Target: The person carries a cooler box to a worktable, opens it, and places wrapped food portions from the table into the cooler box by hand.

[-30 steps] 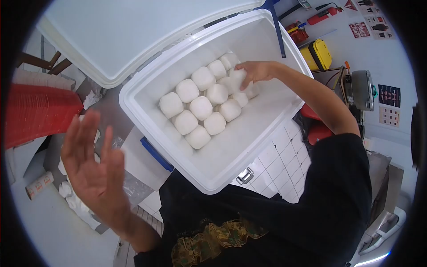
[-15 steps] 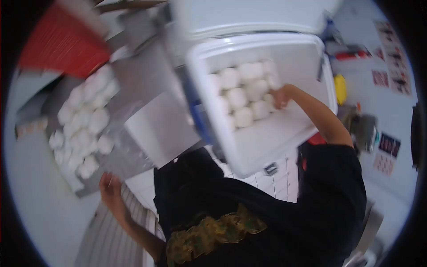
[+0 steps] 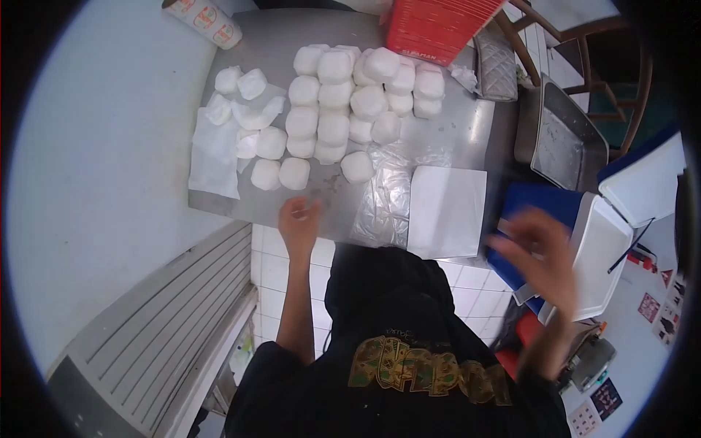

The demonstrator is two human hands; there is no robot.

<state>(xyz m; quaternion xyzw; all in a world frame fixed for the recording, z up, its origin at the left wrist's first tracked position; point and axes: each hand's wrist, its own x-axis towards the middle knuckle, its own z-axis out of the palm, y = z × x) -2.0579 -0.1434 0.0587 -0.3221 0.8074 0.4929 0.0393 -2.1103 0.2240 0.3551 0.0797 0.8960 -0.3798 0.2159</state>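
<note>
Many white, rounded, block-like packages (image 3: 334, 96) stand in stacked rows on a metal table (image 3: 445, 139). A few sit singly near the front edge, among them one package (image 3: 294, 174) just beyond my left hand (image 3: 299, 217). That hand hovers at the table edge, fingers loosely curled and slightly apart, with nothing visible in it. My right hand (image 3: 537, 252) is smeared by motion above the blue-sided cool box (image 3: 533, 204). Its thumb and fingers are spread, and I see nothing in them. A stack of white paper sheets (image 3: 447, 212) lies between the hands, beside clear plastic bags (image 3: 385, 197).
A red plastic basket (image 3: 438, 29) stands at the back. On the right are a metal tray (image 3: 562, 139) and the cool box's raised lid (image 3: 646, 179). Crumpled white wrappers (image 3: 257, 113) lie at the left, near a printed cup-like roll (image 3: 204, 22).
My view has swung left from the cool box to the table. My right hand has come out of the box, where it was among white packages. My left hand stays near the table edge.
</note>
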